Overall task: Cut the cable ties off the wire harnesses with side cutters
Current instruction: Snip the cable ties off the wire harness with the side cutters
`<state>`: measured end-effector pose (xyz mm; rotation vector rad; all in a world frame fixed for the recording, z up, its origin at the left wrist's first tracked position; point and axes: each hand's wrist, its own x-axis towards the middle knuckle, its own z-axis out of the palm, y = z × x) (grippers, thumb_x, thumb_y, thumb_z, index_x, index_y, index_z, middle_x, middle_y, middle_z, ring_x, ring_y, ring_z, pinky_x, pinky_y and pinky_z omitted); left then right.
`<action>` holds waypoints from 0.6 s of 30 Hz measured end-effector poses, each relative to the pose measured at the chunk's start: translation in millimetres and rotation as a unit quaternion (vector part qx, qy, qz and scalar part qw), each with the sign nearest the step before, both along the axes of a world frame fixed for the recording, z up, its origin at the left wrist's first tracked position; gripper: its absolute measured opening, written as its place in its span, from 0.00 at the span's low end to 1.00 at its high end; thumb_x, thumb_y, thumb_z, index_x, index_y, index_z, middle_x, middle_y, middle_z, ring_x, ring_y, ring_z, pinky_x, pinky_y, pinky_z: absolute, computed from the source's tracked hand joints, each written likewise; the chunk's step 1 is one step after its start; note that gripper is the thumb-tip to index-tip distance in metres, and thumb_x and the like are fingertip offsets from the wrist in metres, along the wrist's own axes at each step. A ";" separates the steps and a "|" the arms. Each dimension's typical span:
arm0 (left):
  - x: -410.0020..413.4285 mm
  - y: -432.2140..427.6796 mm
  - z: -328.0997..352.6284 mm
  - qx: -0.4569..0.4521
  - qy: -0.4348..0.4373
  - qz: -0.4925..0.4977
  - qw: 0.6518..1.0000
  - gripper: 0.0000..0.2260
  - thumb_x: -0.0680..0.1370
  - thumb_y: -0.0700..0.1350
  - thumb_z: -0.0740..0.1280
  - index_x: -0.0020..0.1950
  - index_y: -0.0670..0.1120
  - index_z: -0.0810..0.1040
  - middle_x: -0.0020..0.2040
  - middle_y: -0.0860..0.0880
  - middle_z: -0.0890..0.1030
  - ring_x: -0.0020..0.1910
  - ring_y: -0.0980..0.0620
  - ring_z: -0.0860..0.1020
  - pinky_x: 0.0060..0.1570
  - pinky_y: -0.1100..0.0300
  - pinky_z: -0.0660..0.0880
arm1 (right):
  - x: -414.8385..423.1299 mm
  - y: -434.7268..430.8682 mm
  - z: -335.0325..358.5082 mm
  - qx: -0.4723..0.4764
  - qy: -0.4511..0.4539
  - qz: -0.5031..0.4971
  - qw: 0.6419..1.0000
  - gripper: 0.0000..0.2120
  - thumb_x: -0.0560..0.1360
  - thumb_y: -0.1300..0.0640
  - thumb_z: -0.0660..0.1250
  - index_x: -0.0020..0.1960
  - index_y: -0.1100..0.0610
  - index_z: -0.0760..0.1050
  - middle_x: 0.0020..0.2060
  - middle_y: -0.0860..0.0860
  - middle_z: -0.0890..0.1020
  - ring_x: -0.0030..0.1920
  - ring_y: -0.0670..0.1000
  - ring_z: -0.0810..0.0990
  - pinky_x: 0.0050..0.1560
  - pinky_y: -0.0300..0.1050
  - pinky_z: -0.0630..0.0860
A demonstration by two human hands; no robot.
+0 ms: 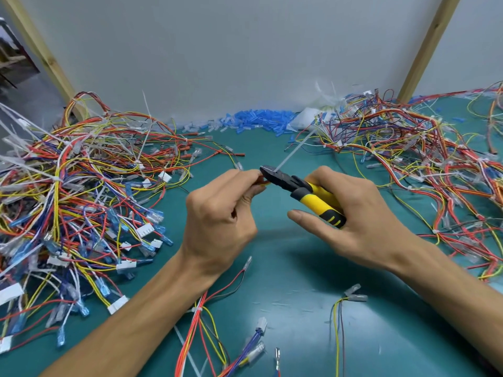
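Teal mat strewn with wire harnesses, grey wall behind.

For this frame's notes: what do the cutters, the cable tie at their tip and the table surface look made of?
Cutters: dark, matte metal head, probably steel; the yellow and black handles are likely rubbery plastic sleeves.
Cable tie: thin, translucent white strip that stands out straight, likely nylon.
Table surface: teal mat with a soft sheen, probably rubber or vinyl.
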<state>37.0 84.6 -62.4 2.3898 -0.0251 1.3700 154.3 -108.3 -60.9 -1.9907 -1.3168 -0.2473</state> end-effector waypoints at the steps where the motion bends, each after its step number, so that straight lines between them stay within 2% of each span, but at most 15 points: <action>1: 0.0 -0.4 0.0 0.000 -0.001 0.003 1.000 0.07 0.79 0.31 0.68 0.51 0.37 0.86 0.38 0.53 0.74 0.37 0.58 0.68 0.42 0.72 0.66 | -0.2 -0.3 -0.1 -0.004 0.002 0.003 1.000 0.19 0.78 0.36 0.68 0.53 0.53 0.75 0.36 0.42 0.74 0.37 0.47 0.72 0.38 0.38 0.66; 3: -0.1 -0.6 -0.4 -0.001 -0.002 0.005 1.000 0.07 0.80 0.32 0.67 0.50 0.37 0.86 0.37 0.51 0.76 0.36 0.55 0.69 0.40 0.69 0.67 | 0.2 -0.5 -0.1 -0.008 -0.001 0.013 1.000 0.17 0.79 0.38 0.69 0.53 0.52 0.75 0.35 0.42 0.72 0.36 0.48 0.72 0.37 0.42 0.68; 6: -0.1 -0.5 -0.9 0.000 0.002 0.006 1.000 0.08 0.80 0.33 0.67 0.50 0.37 0.86 0.36 0.47 0.78 0.36 0.54 0.70 0.40 0.69 0.67 | 1.5 -0.4 0.1 -0.005 0.006 0.014 1.000 0.14 0.79 0.41 0.70 0.50 0.52 0.74 0.36 0.44 0.75 0.36 0.49 0.72 0.37 0.44 0.68; 10: -0.2 -1.8 -2.4 0.001 0.014 0.010 1.000 0.07 0.79 0.30 0.69 0.50 0.37 0.86 0.36 0.48 0.78 0.37 0.57 0.68 0.43 0.73 0.65 | 2.9 -0.7 -3.2 -0.021 0.029 0.008 0.999 0.13 0.81 0.44 0.68 0.46 0.51 0.69 0.31 0.46 0.72 0.33 0.51 0.69 0.33 0.46 0.65; 13: 0.4 -0.8 -2.7 0.002 0.025 0.010 1.000 0.07 0.78 0.30 0.69 0.50 0.37 0.86 0.36 0.47 0.79 0.36 0.53 0.71 0.40 0.69 0.67 | 2.5 -0.4 -6.0 -0.024 0.042 0.009 0.999 0.13 0.81 0.43 0.67 0.46 0.50 0.68 0.29 0.46 0.70 0.32 0.53 0.68 0.32 0.52 0.66; 18: 0.1 -0.6 -1.0 -0.005 0.025 0.011 1.000 0.07 0.77 0.28 0.70 0.50 0.36 0.85 0.38 0.52 0.76 0.38 0.59 0.68 0.44 0.74 0.64 | 1.0 -0.4 -6.6 -0.028 0.064 0.016 0.997 0.14 0.80 0.42 0.67 0.45 0.49 0.69 0.29 0.47 0.70 0.32 0.53 0.67 0.32 0.50 0.64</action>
